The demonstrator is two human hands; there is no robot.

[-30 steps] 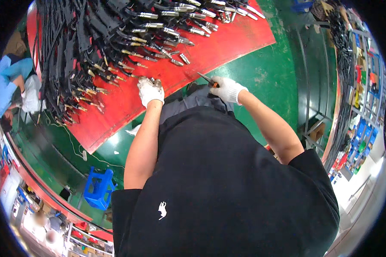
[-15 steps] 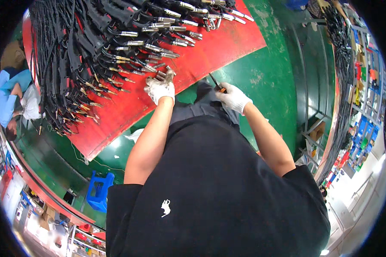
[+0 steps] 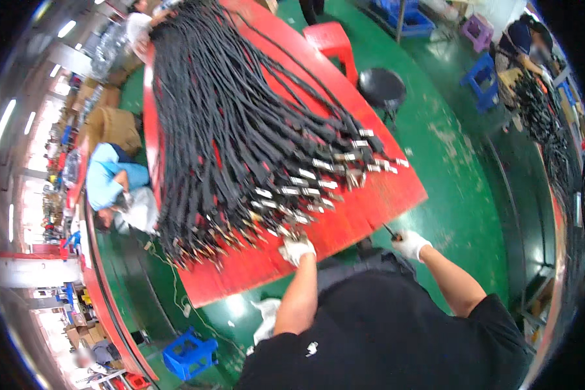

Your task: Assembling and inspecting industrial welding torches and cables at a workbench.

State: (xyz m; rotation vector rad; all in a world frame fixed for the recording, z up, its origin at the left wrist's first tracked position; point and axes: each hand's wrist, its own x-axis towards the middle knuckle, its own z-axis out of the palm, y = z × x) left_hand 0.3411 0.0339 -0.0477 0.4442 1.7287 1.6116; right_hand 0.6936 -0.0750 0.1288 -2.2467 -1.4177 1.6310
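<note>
My left hand (image 3: 297,250), in a white glove, is at the near edge of the red table (image 3: 260,276). Its fingers close around silver metal ends (image 3: 295,235) at the front of a large bundle of black cables (image 3: 221,123). The cables have black grips and look like welding torches. Just past the table's edge, my right hand (image 3: 411,246), gloved too, grips a thin dark-shafted tool (image 3: 389,230) that looks like a screwdriver. The shaft points toward the table edge, and the glove covers most of the handle.
A person in light blue (image 3: 107,179) is at the table's left side. A blue stool (image 3: 190,355) stands on the green floor at lower left. Beyond the table's right side are a red stool (image 3: 331,40) and a round black stool (image 3: 382,86). More black cables (image 3: 543,110) lie far right.
My view has lifted, so more of the table and room shows and both hands sit lower in the picture. The left hand stays at the metal ends; the right still holds the tool.
</note>
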